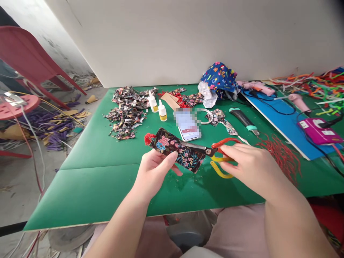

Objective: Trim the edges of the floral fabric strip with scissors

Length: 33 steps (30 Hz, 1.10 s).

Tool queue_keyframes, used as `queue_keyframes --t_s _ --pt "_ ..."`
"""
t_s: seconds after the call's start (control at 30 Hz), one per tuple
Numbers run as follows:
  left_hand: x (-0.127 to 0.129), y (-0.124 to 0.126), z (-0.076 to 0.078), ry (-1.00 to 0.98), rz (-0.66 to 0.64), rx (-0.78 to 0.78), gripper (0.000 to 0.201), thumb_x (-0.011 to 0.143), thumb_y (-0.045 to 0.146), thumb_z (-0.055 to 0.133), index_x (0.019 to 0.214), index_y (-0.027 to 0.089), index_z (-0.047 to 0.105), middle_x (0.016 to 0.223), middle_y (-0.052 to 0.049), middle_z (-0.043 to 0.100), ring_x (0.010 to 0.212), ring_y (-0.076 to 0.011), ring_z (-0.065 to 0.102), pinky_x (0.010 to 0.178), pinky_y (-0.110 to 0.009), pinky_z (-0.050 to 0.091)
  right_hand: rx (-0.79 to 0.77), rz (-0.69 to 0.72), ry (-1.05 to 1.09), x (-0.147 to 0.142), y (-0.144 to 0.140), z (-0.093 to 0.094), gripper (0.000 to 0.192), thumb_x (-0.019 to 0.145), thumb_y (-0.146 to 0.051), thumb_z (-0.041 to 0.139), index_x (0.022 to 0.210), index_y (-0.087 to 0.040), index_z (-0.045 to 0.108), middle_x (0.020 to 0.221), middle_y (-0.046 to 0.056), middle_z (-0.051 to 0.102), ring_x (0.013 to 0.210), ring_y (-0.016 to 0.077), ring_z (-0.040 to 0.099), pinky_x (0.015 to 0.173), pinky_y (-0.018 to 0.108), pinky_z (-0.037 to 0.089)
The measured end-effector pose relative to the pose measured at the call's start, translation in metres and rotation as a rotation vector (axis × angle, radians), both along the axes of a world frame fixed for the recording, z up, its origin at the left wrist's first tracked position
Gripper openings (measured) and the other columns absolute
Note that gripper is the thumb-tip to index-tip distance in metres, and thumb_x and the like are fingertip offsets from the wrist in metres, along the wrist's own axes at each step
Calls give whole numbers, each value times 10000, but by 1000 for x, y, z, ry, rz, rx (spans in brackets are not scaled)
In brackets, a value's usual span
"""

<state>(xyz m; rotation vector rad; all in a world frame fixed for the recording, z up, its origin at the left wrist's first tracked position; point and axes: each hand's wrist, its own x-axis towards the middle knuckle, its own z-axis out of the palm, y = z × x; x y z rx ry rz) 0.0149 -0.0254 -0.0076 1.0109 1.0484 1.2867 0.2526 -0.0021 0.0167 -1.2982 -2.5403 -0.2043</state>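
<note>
The left grip [156, 168] pinches the lower edge of a dark floral fabric piece [176, 148], holding it up over the green surface [94, 172]. The right grip [247, 163] is closed through the red and yellow handles of the scissors [215, 152]. The blades run leftward along the fabric's long axis (which slopes down to the right), so the cloth lies directly left of the right hand, between both hands.
</note>
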Motion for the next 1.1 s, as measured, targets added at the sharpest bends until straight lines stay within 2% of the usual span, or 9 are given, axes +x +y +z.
queue_keyframes --t_s 0.1,0.2,0.33,0.43,0.57,0.73,0.93,1.1 --pt "-1 3 2 -7 11 -7 143 768 281 636 841 159 652 743 -24 656 527 -116 565 400 -219 502 -121 -14 77 2 4 -1 145 811 -256 524 939 -208 574 784 16 648 717 155 602 579 242 405" --pt "-1 5 2 -17 22 -20 176 775 286 625 898 162 637 739 -18 646 507 -103 551 388 -202 488 -218 -31 156 2 7 0 179 818 -280 523 988 -227 537 812 9 633 699 148 602 568 235 426" --pt "-1 6 3 -42 31 10 158 784 271 617 903 167 629 784 -19 650 549 -107 559 401 -202 502 -304 -38 161 -3 8 0 225 791 -370 579 957 -239 499 835 1 592 713 142 581 546 223 425" --pt "-1 4 4 -29 42 30 148 789 262 612 905 171 626 802 -18 646 568 -111 560 405 -205 507 -270 -35 115 -6 8 -4 341 742 -460 618 952 -225 488 853 9 582 750 158 579 548 235 425" --pt "-1 2 3 25 68 61 153 789 275 614 902 173 629 777 -16 644 598 -129 578 441 -229 529 -200 -11 48 -9 5 -8 344 772 -443 577 1011 -211 488 897 28 596 806 178 598 561 253 429" --pt "0 2 1 72 89 62 165 786 289 620 895 167 631 757 -25 669 614 -153 617 495 -255 548 -80 -29 15 -11 4 -10 499 738 -545 568 1049 -163 494 900 74 588 830 228 580 656 319 452" --pt "2 3 -1 49 88 55 157 796 286 615 905 175 638 809 -28 695 667 -154 639 529 -237 547 -4 11 -23 -14 6 -10 342 804 -432 562 1001 -155 524 823 42 577 734 184 576 587 280 412" --pt "2 2 -2 17 73 33 147 797 268 621 914 182 641 815 -21 694 665 -142 633 528 -224 547 0 36 -4 -15 6 -11 323 801 -400 584 1006 -155 533 792 28 613 692 172 589 579 272 405"
